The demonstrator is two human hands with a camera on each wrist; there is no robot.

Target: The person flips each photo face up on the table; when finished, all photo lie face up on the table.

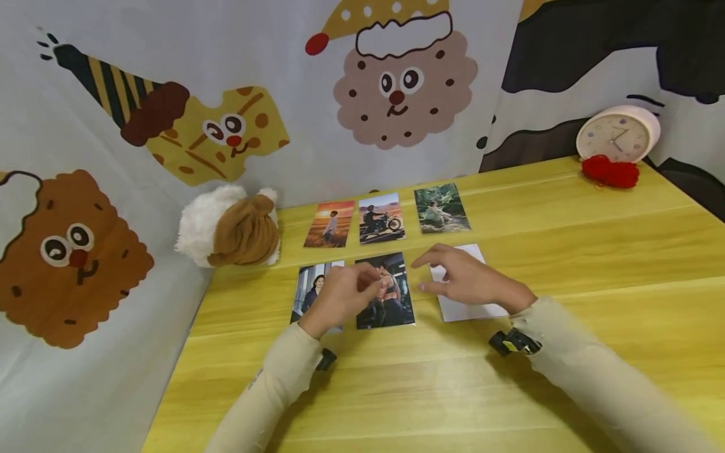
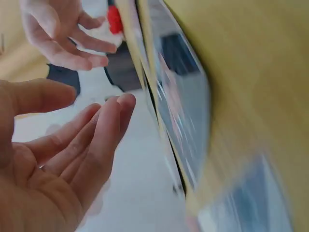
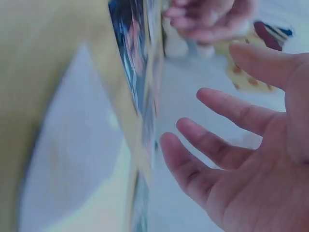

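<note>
My left hand (image 1: 342, 292) hovers over the front row of cards, between a photo card of a person in a dark jacket (image 1: 308, 290) and a card of a bare-chested person in a dark room (image 1: 399, 302). Its thumb and fingers are bent loosely and apart, with nothing between them, as the left wrist view shows. Above a blank white card (image 1: 467, 312) at the row's right, my right hand (image 1: 464, 275) spreads its fingers, holding nothing. Behind lie a sunset-field card (image 1: 317, 231), a motorcycle card (image 1: 376, 220) and a forest-stream card (image 1: 447, 204).
A white and brown plush toy (image 1: 246, 233) sits at the table's back left. At the far right corner stands a white round clock (image 1: 617, 133) with red yarn (image 1: 610, 172) before it. A cartoon-printed curtain (image 1: 306, 145) borders the yellow wood-grain table (image 1: 408, 390).
</note>
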